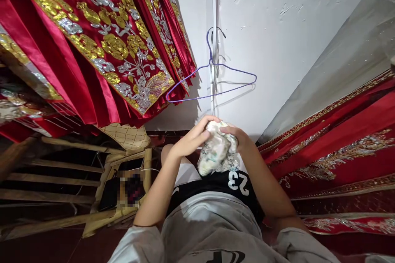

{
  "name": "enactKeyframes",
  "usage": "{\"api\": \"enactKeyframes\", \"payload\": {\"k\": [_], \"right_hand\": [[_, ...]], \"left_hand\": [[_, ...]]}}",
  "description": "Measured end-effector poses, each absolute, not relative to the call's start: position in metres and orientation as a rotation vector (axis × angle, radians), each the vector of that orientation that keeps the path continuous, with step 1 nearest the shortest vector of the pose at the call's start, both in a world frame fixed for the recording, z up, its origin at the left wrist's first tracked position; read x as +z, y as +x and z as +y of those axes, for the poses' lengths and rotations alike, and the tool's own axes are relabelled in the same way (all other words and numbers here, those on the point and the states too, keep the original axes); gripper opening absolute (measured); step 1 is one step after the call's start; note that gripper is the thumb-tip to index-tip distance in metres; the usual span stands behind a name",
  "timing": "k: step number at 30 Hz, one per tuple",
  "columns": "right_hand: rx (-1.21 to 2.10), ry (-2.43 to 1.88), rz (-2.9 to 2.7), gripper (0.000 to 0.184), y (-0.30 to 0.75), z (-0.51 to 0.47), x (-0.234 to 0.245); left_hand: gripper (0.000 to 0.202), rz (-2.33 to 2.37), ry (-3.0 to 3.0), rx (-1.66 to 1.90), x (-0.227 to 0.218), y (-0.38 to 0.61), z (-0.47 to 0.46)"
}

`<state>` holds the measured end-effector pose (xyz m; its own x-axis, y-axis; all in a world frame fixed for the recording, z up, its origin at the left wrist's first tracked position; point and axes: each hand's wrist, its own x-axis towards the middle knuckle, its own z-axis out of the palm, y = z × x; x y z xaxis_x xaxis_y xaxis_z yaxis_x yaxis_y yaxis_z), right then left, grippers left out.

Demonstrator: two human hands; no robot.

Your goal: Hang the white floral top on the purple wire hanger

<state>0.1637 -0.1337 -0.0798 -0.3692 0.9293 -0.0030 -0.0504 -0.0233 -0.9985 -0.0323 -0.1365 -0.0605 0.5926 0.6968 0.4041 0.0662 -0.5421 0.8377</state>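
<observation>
A bunched piece of white patterned cloth (217, 150) with greenish and grey marks is held up in front of my lap. My left hand (195, 134) grips its upper left side, fingers curled over the top edge. On the upper right side, my right hand (236, 136) has its fingers and thumb closed on the same cloth. The cloth's lower end hangs loose, slightly blurred. Just beyond my hands, a bare purple wire hanger (212, 96) hangs by a white vertical pipe (213, 4) on the wall.
Red garments with gold and silver sequin embroidery (117, 45) hang at the upper left. Below them stands a bamboo chair (123, 152) with dark items and a blurred-out patch on it. More red embroidered cloth (339, 148) hangs on the right. A white wall (262, 41) is ahead.
</observation>
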Motion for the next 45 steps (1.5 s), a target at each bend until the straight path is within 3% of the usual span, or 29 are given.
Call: {"api": "enactKeyframes", "payload": {"k": [2,4,7,9,12,17,20,25,28,31,34,38,41,45], "right_hand": [[1.734,-0.852,-1.535,0.033,0.171,-0.129,-0.056],[1.733,-0.776,-1.685,0.022,0.181,-0.126,-0.031],[1.171,-0.77,-1.722,0.006,0.194,-0.114,-0.004],[0.775,-0.755,-1.587,0.01,0.197,-0.099,0.002],[0.54,-0.77,-1.56,0.024,0.191,-0.067,-0.009],[0.617,-1.014,-1.609,0.046,0.168,-0.018,-0.059],[0.725,-1.151,-1.629,0.052,0.164,-0.01,-0.085],[0.522,-1.133,-1.671,0.036,0.186,-0.026,-0.095],[0.462,-1.116,-1.719,0.033,0.203,-0.04,-0.086],[0.475,-1.129,-1.78,0.033,0.214,-0.051,-0.074],[0.501,-1.109,-1.774,0.025,0.221,-0.059,-0.065],[0.567,-1.059,-1.784,0.016,0.224,-0.067,-0.059],[0.605,-1.007,-1.772,0.016,0.216,-0.071,-0.057],[0.617,-1.01,-1.771,0.024,0.21,-0.078,-0.06]], "left_hand": [[0.063,0.579,1.841,0.863,-0.068,-0.041,-0.125],[0.055,0.6,1.808,0.709,-0.076,-0.049,-0.119],[0.032,0.622,1.829,0.425,-0.083,-0.063,-0.122],[0.029,0.62,1.853,0.371,-0.079,-0.072,-0.132],[0.025,0.625,1.903,0.55,-0.065,-0.082,-0.149],[0.033,0.845,1.614,0.97,-0.049,-0.086,-0.16],[0.033,0.965,1.653,0.957,-0.046,-0.089,-0.16],[0.027,1.384,2.305,0.434,-0.039,-0.11,-0.15],[0.039,1.678,2.564,-0.101,-0.036,-0.128,-0.125],[0.038,1.877,2.571,-0.262,-0.03,-0.139,-0.095],[0.049,1.896,2.523,0.052,-0.019,-0.136,-0.074],[0.054,1.604,2.369,0.85,-0.013,-0.11,-0.058],[0.043,1.316,2.188,1.175,-0.016,-0.085,-0.04],[0.029,1.025,2.094,1.331,-0.018,-0.068,-0.02]]}}
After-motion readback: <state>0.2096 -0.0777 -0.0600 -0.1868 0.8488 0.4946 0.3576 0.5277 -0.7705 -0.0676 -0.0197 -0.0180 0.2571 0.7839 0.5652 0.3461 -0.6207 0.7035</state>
